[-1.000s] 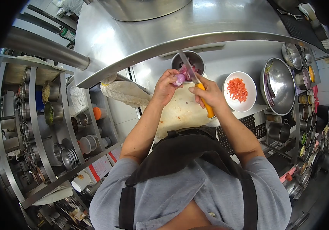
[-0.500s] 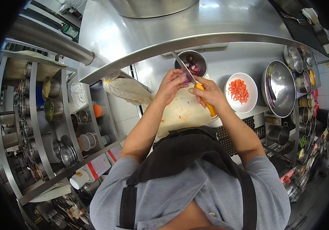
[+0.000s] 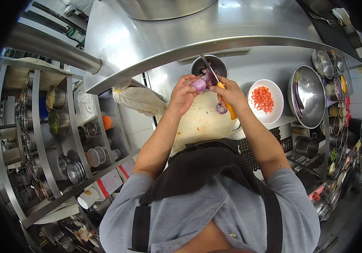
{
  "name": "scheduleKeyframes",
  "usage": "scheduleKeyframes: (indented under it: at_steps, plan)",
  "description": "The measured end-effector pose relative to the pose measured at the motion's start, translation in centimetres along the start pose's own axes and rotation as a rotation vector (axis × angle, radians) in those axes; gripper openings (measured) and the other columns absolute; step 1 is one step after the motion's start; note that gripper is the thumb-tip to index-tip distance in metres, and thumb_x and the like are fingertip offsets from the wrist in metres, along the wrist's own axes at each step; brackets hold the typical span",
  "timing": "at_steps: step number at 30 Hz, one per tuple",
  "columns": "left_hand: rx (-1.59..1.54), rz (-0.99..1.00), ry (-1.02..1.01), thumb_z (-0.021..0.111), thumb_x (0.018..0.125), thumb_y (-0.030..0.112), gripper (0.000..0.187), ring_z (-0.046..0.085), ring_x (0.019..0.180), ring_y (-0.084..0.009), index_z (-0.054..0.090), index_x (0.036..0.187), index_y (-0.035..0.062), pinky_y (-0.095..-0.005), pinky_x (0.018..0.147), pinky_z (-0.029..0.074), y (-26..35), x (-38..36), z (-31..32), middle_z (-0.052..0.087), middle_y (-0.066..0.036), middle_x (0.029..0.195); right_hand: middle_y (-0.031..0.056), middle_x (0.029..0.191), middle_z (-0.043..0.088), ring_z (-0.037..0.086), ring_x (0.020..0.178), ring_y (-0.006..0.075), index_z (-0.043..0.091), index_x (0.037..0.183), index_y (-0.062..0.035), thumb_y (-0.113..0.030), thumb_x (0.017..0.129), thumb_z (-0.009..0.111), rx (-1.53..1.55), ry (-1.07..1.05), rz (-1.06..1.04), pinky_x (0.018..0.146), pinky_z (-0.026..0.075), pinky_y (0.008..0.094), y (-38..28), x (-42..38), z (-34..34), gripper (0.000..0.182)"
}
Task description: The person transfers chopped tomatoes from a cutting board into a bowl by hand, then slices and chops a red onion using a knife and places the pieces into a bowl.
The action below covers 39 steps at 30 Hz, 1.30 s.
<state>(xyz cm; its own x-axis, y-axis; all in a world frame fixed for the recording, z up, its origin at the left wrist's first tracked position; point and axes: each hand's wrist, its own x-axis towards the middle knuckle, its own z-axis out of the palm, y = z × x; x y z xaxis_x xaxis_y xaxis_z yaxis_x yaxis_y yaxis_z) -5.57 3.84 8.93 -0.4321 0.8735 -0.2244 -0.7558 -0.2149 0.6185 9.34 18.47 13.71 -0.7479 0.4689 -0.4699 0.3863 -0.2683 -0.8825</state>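
Over the cutting board (image 3: 197,122), I am gripping a purple onion (image 3: 199,84) in my left hand (image 3: 182,95) and clenching the orange-handled knife (image 3: 225,100) in my right hand (image 3: 230,92), peeling it. One slice (image 3: 221,108) is lying cut; most is remaining. Beyond, the steel bowl (image 3: 208,65) seems to be collecting skins. No writing is showing legibly.

no readable text anywhere; print on papers (image 3: 112,182) under left shelf too blurred.
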Motion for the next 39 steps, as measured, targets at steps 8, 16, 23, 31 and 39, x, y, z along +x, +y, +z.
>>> scheduleKeyframes:
  at_steps: [8,16,23,31,39]
  plan:
    - [-0.126,0.005,0.038,0.056,0.075,0.000,0.043,0.059,0.111,-0.0285,0.053,0.118,0.0034,-0.0406,0.092,0.049,-0.1,0.4,-1.7,0.060,-0.016,0.120,0.0037,0.058,0.054,0.050,0.040,0.0123,0.044,0.147,0.0037,-0.020,0.086,0.074,0.044,0.071,-0.038,0.037,0.037,0.0282,-0.8,-2.3,0.8,0.072]
    - [-0.034,0.027,-0.021,0.053,0.072,-0.004,0.045,0.058,0.113,-0.0279,0.053,0.116,0.0031,-0.0436,0.102,0.046,-0.6,0.3,0.0,0.058,-0.015,0.124,0.0025,0.056,0.054,0.049,0.039,0.0115,0.050,0.141,-0.0002,-0.018,0.088,0.072,0.102,-0.058,-0.028,0.036,0.037,0.0266,-1.8,-3.6,2.5,0.061]
    - [0.176,-0.053,0.110,0.060,0.087,0.005,0.033,0.060,0.107,-0.0225,0.052,0.118,0.0048,-0.0386,0.093,0.049,0.5,0.0,1.6,0.060,-0.011,0.118,0.0006,0.056,0.052,0.048,0.038,0.0102,0.054,0.141,-0.0036,-0.013,0.089,0.070,0.071,-0.094,-0.039,0.035,0.037,0.0251,-1.7,-3.4,2.1,0.055]
    - [0.294,-0.028,0.102,0.067,0.088,0.005,0.034,0.060,0.096,-0.0175,0.052,0.119,0.0042,-0.0342,0.086,0.049,-0.2,0.7,0.5,0.062,-0.007,0.108,0.0016,0.055,0.051,0.047,0.038,0.0104,0.052,0.143,-0.0032,-0.017,0.087,0.073,0.032,-0.037,-0.041,0.036,0.036,0.0265,-1.3,-2.2,0.4,0.062]
    - [0.300,0.028,0.187,0.072,0.088,0.006,0.034,0.062,0.095,-0.0164,0.054,0.117,0.0031,-0.0318,0.083,0.051,-0.2,0.8,1.4,0.062,-0.009,0.108,0.0021,0.055,0.053,0.048,0.038,0.0126,0.046,0.146,0.0021,-0.018,0.087,0.072,0.030,-0.061,-0.020,0.036,0.037,0.0282,-2.4,-3.1,0.9,0.068]
